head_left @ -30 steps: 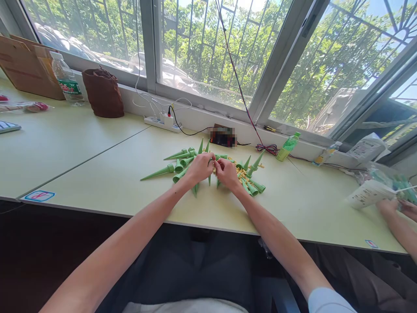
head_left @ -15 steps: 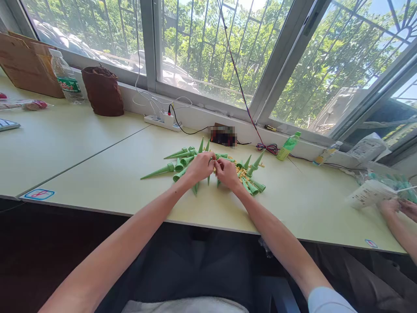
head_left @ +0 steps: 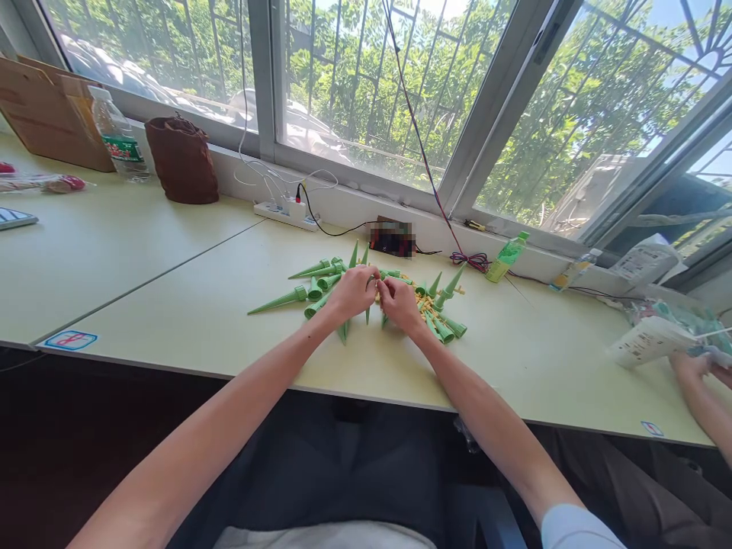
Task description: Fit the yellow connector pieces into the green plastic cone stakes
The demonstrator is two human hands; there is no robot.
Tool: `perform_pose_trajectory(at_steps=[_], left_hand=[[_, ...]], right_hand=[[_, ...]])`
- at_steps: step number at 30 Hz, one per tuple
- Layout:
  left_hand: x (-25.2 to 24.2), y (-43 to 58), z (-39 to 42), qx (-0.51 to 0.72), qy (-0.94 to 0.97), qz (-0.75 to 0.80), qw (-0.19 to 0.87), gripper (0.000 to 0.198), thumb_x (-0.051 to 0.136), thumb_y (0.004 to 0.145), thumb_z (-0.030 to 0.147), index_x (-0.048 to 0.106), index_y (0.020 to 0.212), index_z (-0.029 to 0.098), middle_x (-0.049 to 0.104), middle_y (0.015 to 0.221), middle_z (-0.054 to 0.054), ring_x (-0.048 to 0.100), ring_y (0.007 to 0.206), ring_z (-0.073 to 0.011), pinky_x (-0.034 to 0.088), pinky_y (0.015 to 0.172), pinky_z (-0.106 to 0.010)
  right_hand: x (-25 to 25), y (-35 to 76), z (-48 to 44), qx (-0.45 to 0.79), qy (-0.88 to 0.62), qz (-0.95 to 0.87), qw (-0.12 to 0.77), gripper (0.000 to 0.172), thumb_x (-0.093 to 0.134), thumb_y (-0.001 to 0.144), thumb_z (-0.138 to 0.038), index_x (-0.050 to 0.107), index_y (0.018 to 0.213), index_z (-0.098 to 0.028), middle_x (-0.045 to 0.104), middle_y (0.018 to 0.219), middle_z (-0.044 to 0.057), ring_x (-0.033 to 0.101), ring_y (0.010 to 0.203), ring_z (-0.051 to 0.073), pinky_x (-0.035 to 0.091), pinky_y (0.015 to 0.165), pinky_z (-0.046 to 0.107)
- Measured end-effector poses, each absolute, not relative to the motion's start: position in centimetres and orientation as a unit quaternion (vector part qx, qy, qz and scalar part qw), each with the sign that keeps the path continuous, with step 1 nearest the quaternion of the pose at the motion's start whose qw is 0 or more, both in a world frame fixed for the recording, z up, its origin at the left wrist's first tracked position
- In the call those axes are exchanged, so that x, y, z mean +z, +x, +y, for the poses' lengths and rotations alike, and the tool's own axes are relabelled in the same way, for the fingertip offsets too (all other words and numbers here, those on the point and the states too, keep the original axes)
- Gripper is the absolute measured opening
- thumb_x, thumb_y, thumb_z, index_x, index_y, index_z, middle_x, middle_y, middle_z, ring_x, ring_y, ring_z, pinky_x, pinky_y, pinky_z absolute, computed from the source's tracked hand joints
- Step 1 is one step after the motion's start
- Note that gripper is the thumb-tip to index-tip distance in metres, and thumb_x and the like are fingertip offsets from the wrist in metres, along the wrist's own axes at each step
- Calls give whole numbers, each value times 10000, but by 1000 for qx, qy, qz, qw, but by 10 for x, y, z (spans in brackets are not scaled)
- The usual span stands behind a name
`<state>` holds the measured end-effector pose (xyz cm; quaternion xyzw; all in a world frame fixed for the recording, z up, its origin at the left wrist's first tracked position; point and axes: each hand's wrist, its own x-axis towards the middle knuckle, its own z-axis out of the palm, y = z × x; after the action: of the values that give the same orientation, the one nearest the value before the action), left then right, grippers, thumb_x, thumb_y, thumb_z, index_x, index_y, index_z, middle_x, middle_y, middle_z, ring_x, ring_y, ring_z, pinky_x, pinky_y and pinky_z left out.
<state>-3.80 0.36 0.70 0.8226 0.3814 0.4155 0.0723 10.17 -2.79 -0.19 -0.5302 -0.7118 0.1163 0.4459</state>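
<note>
My left hand (head_left: 355, 291) is closed, and the narrow tip of a green plastic spike (head_left: 367, 314) points down from below its fingers. Right against it, my right hand (head_left: 399, 302) is pinched at the fingertips; whatever small piece it grips is hidden. Around both hands lie several green cone-shaped spikes (head_left: 280, 300), some pointing sideways, others standing up at an angle. Small yellow plastic pieces (head_left: 426, 305) are heaped among the cones just right of my right hand.
A power strip (head_left: 286, 214) and a blurred dark device (head_left: 392, 238) lie along the windowsill. Behind on the right is a green-labelled bottle (head_left: 506, 257). A brown bag (head_left: 181, 158) stands at the back left. Another person's hand (head_left: 689, 366) handles plastic packaging (head_left: 652, 341) at the far right.
My hands stay together in nearly the same place, with only slight finger movement. At the far right, the other person's hands and the packaging shift a little.
</note>
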Motion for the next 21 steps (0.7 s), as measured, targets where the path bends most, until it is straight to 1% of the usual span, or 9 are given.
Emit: perform_pose_trajectory(at_steps=[5,9,15,21], left_hand=[[7,-38,4,416,825,376,72,227,437,838,129,655,893,161,682,885,-76,615,825,-208,473,758,-314],[8,-38,3,412,826,378,74,227,435,838,132,654,892,159,676,879,-74,612,818,-207,469,755,-314],[9,-37,1,407,826,382,79,229,434,844,132,655,891,163,671,873,-72,609,814,-205,465,741,-308],[10,-38,0,403,824,389,81,231,436,840,133,658,895,161,668,876,-73,605,802,-203,460,736,-308]], right_hand=[[-3,103,-26,103,-533,-714,442,382,425,942,-380,406,595,-221,494,495,-14,426,493,144,318,556,281],[-3,103,-25,88,-539,-714,439,390,418,941,-375,383,584,-222,472,490,-15,404,500,143,298,550,284],[-3,103,-26,89,-537,-716,437,384,413,940,-369,379,586,-225,493,491,-12,419,494,145,309,552,285],[-2,102,-27,105,-532,-718,436,346,413,934,-343,422,610,-223,530,507,-6,468,508,152,341,573,278]])
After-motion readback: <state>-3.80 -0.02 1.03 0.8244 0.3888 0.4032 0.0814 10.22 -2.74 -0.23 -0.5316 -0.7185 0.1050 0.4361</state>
